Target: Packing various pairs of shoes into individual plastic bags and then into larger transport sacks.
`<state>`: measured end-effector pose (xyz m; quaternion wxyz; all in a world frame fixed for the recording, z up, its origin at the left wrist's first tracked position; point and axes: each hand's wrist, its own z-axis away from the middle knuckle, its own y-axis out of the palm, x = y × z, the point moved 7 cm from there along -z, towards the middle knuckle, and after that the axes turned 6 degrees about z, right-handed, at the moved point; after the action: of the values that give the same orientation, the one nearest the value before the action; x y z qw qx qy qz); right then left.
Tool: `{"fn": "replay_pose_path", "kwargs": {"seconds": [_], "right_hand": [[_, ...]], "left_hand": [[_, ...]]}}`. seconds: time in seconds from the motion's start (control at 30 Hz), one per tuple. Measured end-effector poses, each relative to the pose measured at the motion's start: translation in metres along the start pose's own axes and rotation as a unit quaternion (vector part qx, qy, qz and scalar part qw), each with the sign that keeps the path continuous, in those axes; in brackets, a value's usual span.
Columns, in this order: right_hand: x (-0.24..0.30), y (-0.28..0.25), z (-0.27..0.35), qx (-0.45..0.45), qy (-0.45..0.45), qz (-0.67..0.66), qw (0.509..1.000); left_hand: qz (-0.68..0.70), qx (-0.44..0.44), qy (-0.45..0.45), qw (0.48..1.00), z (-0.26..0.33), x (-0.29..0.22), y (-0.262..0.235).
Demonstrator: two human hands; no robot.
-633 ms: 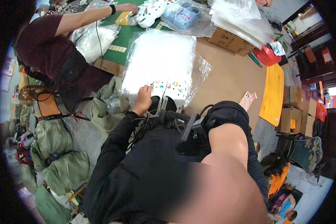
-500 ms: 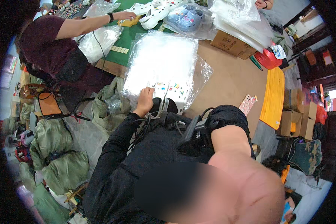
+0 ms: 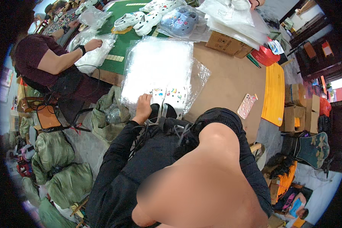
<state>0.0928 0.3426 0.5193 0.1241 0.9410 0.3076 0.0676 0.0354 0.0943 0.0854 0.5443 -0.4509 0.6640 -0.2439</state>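
Head view: compared with a moment ago, left hand [image 3: 143,108] still resting on near edge of clear, shiny plastic bag stack [image 3: 157,70], fingers bent, grip not clear. Co-worker's arm now pulled back from far end. Stack flat on brown tabletop [image 3: 231,81], long axis pointing away. Right hand hidden.

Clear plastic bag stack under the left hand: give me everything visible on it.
The stack of clear plastic bags lies flat on the brown table, glossy and glaring white under the light, its edges crinkled and spread. Small colourful charms show along its near edge. The left hand rests on that near edge; black pieces sit just beside it. Its far edge meets the green mat. The right hand is out of sight.
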Motion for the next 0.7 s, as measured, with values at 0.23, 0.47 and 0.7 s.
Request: {"fn": "replay_pose_path", "kwargs": {"seconds": [0.23, 0.47, 0.7], "right_hand": [[-0.004, 0.027, 0.002, 0.013, 0.060, -0.156, 0.986], [-0.023, 0.045, 0.008, 0.027, 0.122, -0.308, 0.943], [-0.030, 0.055, 0.004, 0.051, 0.174, -0.431, 0.884]], "left_hand": [[0.000, 0.000, 0.002, 1.000, -0.001, -0.001, -0.001], [-0.011, 0.003, -0.009, 1.000, -0.002, 0.000, 0.000], [-0.001, 0.005, -0.014, 1.000, 0.001, 0.003, 0.002]]}}
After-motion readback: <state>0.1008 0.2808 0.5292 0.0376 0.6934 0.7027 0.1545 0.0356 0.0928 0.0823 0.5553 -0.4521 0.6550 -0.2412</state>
